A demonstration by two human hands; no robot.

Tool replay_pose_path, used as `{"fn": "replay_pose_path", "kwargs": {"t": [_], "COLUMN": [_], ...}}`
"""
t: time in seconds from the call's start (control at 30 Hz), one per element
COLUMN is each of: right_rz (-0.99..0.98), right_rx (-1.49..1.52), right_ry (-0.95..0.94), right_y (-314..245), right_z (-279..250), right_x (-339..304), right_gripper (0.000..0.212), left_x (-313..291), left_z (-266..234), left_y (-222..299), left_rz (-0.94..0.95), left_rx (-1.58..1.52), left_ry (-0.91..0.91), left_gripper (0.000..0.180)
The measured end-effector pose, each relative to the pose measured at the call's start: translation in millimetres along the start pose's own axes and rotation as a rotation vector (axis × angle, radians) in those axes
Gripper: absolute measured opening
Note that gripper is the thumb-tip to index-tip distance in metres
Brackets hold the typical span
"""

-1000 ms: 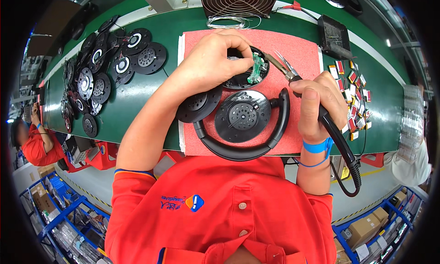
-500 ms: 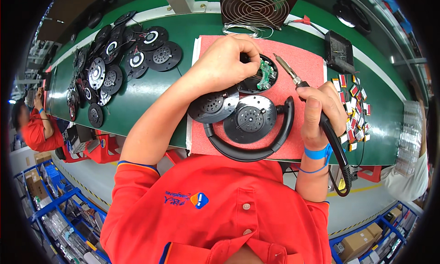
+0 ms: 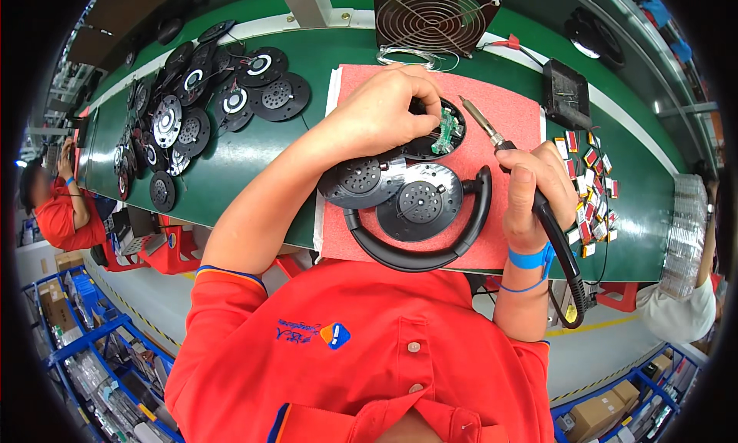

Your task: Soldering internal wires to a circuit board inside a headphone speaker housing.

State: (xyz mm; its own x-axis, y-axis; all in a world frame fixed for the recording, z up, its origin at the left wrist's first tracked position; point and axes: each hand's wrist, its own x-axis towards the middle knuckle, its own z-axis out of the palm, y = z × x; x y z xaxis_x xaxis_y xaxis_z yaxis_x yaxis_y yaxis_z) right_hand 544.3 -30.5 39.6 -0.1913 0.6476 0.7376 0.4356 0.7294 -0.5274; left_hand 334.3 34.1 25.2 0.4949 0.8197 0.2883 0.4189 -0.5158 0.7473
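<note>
My right hand [image 3: 542,193] grips a soldering iron [image 3: 501,142], its bare tip pointing up and left above the pink mat. Across the mat's far part reaches my left hand [image 3: 392,109], fingers pinched at the open headphone ear cup [image 3: 453,147]. What those fingers hold, if anything, is hidden. Inside the cup lies a green circuit board [image 3: 445,132]. Nearer to me rest the black headband [image 3: 407,258] and two round speaker plates, one [image 3: 421,202] within its curve and another [image 3: 361,175] under my left wrist.
Speaker discs [image 3: 181,120] are heaped at left on the green table. A wire-grilled fan [image 3: 435,20] stands behind the pink mat [image 3: 500,97]. At right are a black tray [image 3: 565,97], small battery packs [image 3: 590,185] and stacked clear trays [image 3: 684,235]. Another person [image 3: 73,212] sits far left.
My left hand has shifted slightly at the ear cup, its fingers curling lower. The soldering iron stays nearly where it was. The speaker plate under my wrist has moved a little right.
</note>
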Motion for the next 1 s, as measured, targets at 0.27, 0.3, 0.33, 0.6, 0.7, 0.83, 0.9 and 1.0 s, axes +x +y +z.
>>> {"fn": "replay_pose_path", "kwargs": {"t": [0.27, 0.3, 0.33, 0.6, 0.7, 0.83, 0.9, 1.0], "right_rz": [-0.002, -0.006, -0.01, -0.039, -0.065, 0.153, 0.173, 0.02], "right_rx": [0.03, 0.041, 0.054, 0.039, 0.029, 0.183, 0.127, -0.015], "right_ry": [0.0, -0.007, -0.015, -0.021, -0.022, 0.046, 0.008, -0.091], "right_y": [1, 1, 2, 0, 3, 0, 5, 4], "right_z": [-2, -3, -2, 0, 0, 5, 9, 18], "right_x": [-3, -3, -3, 0, 0, -9, -9, -1], "right_gripper": [0.017, 0.017, 0.017, 0.012, 0.017, 0.014, 0.017, 0.011], "left_x": [0, 0, 1, 1, -1, -1, -1, -2], "left_z": [-4, -5, -5, -2, -4, -3, 0, 1], "left_y": [7, 8, 9, 10, 9, 4, 2, 0], "left_rz": [0.007, 0.006, 0.057, 0.208, 0.198, 0.098, 0.069, 0.032], "left_rx": [0.115, 0.111, 0.164, 0.364, 0.331, 0.088, 0.038, -0.004], "left_ry": [-0.084, -0.087, -0.085, -0.051, -0.05, -0.044, -0.033, -0.018], "left_gripper": [0.006, 0.006, 0.006, 0.006, 0.006, 0.007, 0.008, 0.008]}}
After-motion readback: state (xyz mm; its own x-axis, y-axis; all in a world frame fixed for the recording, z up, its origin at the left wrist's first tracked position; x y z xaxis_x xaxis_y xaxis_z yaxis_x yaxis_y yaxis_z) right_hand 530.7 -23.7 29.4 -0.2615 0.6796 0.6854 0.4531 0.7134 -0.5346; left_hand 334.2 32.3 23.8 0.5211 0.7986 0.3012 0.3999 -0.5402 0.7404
